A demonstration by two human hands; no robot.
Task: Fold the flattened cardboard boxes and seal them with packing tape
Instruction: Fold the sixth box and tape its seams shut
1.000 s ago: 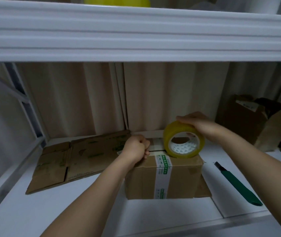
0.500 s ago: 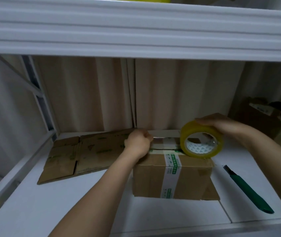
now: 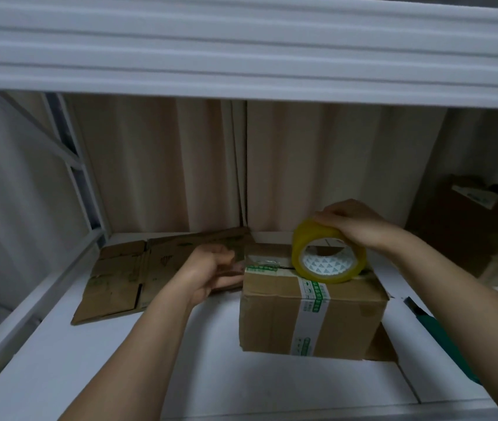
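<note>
Boxes: 1 folded box [image 3: 311,311] upright on white shelf [image 3: 59,375], green-printed strip down front face; 1 flattened cardboard [image 3: 138,275] lying flat, back-left of it, far edge near curtain [image 3: 162,165].
Tape: 1 yellow roll [image 3: 328,256], standing on edge on box top, right of centre seam; clear strip laid along seam toward L edge.
Cutter: 1 green utility knife [image 3: 435,326] on shelf, R of box, partly behind R forearm.
Other boxes: dark cartons [image 3: 469,226] at far R, count unclear.
R hand [image 3: 354,223]: over top of roll, fingers curled round outer rim, gripping it, palm down.
L hand [image 3: 211,268]: just off box's L top edge, blurred; fingers loosely curled, nothing seen in them; contact w/ box side cannot be told.
Edges/room: box sits near shelf front, flap sticking out at bottom R; bare shelf in front-left of box; upper shelf beam [image 3: 241,50] low overhead; frame post [image 3: 74,165] at L.
</note>
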